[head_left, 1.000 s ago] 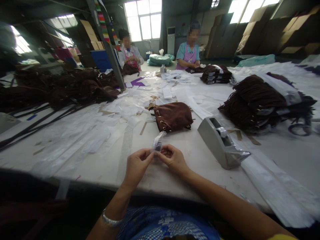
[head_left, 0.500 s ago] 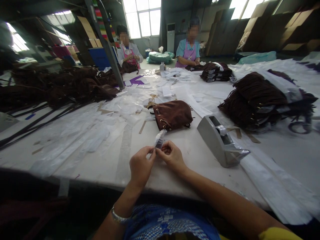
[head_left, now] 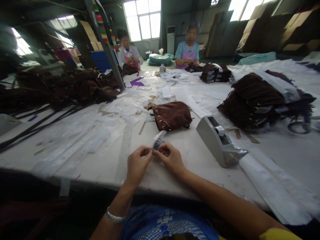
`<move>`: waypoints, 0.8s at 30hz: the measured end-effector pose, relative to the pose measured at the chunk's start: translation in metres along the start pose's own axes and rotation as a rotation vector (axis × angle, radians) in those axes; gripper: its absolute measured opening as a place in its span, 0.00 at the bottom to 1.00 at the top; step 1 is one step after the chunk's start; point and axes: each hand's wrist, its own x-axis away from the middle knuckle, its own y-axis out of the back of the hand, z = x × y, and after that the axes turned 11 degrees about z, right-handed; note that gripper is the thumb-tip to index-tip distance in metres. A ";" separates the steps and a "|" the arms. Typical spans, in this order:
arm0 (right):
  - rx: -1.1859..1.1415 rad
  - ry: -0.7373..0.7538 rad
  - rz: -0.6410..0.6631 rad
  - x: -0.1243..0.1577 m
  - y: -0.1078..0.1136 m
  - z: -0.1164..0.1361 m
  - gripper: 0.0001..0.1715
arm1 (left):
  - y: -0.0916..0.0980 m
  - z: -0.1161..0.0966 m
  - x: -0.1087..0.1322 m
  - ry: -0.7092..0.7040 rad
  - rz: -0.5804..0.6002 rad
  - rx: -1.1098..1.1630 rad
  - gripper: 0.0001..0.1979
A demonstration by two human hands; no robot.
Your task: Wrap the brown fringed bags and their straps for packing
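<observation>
My left hand [head_left: 138, 163] and my right hand [head_left: 171, 158] meet above the front of the table, fingertips pinched together. Between them they grip a small clear plastic wrapping [head_left: 159, 138] that has something dark inside. What the dark part is cannot be made out. Just beyond the fingers lies a brown drawstring bag [head_left: 173, 115] on its side, gold eyelets toward the left. To the right of my hands stands a grey tape dispenser [head_left: 217, 141].
Stacked dark brown fringed bags [head_left: 257, 100] lie at right, and a heap of brown bags [head_left: 82, 86] with long straps at left. Clear plastic sleeves [head_left: 82, 140] cover the left tabletop. A metal post [head_left: 110, 50] rises at back left. Two people work across the table.
Both my hands have shifted slightly left with the plastic wrapping still pinched between them. The brown bag and the tape dispenser stay in place.
</observation>
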 end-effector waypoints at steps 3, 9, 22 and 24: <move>0.009 0.000 -0.002 0.002 -0.001 0.000 0.15 | -0.005 -0.003 0.003 -0.072 -0.104 -0.247 0.02; -0.007 -0.003 -0.054 0.003 0.001 0.004 0.15 | -0.013 -0.015 0.008 -0.165 -0.116 -0.360 0.03; -0.200 0.021 0.017 -0.001 0.007 0.002 0.14 | -0.020 -0.015 0.018 -0.197 -0.023 -0.047 0.24; -0.241 0.017 0.020 0.000 0.006 0.002 0.17 | -0.019 -0.014 0.018 -0.218 -0.017 -0.086 0.24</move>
